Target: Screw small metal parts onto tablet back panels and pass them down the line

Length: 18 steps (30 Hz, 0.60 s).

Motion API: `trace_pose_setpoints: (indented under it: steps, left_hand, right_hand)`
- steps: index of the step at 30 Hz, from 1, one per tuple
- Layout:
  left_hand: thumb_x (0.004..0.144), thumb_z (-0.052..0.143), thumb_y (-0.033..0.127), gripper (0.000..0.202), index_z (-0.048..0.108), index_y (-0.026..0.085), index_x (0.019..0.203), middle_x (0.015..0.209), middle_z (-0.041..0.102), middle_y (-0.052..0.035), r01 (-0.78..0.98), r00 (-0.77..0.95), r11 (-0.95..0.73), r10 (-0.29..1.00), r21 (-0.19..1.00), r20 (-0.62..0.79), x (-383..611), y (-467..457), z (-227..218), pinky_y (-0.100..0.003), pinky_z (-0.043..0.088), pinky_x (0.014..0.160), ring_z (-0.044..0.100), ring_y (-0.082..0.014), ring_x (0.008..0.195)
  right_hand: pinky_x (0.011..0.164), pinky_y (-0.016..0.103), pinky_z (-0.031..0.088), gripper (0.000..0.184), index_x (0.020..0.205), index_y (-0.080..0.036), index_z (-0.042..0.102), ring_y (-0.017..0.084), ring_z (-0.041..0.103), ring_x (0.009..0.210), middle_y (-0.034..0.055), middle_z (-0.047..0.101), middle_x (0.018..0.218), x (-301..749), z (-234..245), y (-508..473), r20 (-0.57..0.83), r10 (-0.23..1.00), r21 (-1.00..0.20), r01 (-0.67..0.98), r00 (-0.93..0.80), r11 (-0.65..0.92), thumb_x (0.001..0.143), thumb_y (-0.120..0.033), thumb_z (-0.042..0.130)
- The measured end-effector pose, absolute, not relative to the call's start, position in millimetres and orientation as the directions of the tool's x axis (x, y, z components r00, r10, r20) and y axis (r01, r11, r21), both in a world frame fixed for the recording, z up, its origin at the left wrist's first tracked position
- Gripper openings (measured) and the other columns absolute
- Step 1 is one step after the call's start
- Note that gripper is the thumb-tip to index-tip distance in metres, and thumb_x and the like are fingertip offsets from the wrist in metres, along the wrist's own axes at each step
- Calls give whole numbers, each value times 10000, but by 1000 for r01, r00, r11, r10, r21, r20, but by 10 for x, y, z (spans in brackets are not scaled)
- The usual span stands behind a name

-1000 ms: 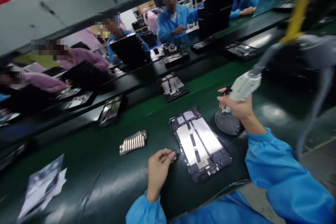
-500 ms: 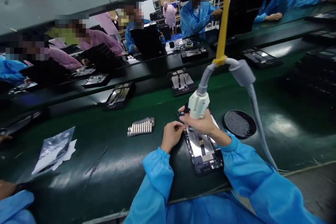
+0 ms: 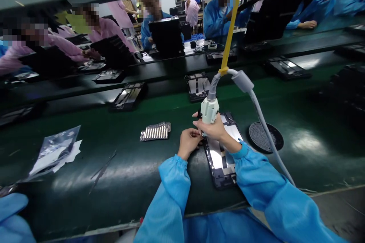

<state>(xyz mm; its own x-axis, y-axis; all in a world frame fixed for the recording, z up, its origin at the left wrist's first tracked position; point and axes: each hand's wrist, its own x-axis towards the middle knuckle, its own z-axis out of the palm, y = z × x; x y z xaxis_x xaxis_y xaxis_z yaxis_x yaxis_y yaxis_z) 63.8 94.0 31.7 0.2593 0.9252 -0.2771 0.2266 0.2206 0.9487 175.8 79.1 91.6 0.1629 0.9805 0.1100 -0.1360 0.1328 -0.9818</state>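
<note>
Two hands are shown in the head view. The corded tool, closed in the right hand, has been shifted from the round dish to the opened tablet directly ahead; work is judged to be centred on its left edge. The left hand is curled there; its pinch and contents cannot be determined.

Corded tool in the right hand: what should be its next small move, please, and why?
Perhaps a slight press downward: the right hand holds the corded tool roughly upright at the edge of the opened device, and the left hand is close beside the tool's tip. Whether the tip touches is unclear.
</note>
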Motion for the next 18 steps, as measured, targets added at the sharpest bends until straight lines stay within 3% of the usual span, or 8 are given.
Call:
trace_pose_setpoints:
  steps: [8,13,18]
  left_hand:
    - [639,731,166,184,552,129,652,511,563,27,217,263,222,925,951,-276,652,935,311,-157,401,331,569,-99,426]
    - [702,692,345,237,618,122,731,600,628,-18,219,255,172,940,960,-227,434,998,432,-219,494,453,615,-123,513]
    - [688,682,434,320,668,139,811,635,647,-27,347,125,100,980,933,-152,-9,964,546,-237,460,507,603,-139,551]
  right_hand:
    - [455,255,461,172,759,-173,618,108,514,411,-55,526,473,1750,853,796,146,979,-984,-79,141,158,613,-231,688]
    - [452,261,459,176,797,-174,614,119,530,418,-45,546,495,1745,769,768,194,978,-981,2,75,194,646,-238,678]
    - [424,249,431,190,822,-163,627,112,509,397,-50,538,475,1731,749,762,204,976,-979,14,73,204,662,-251,677]
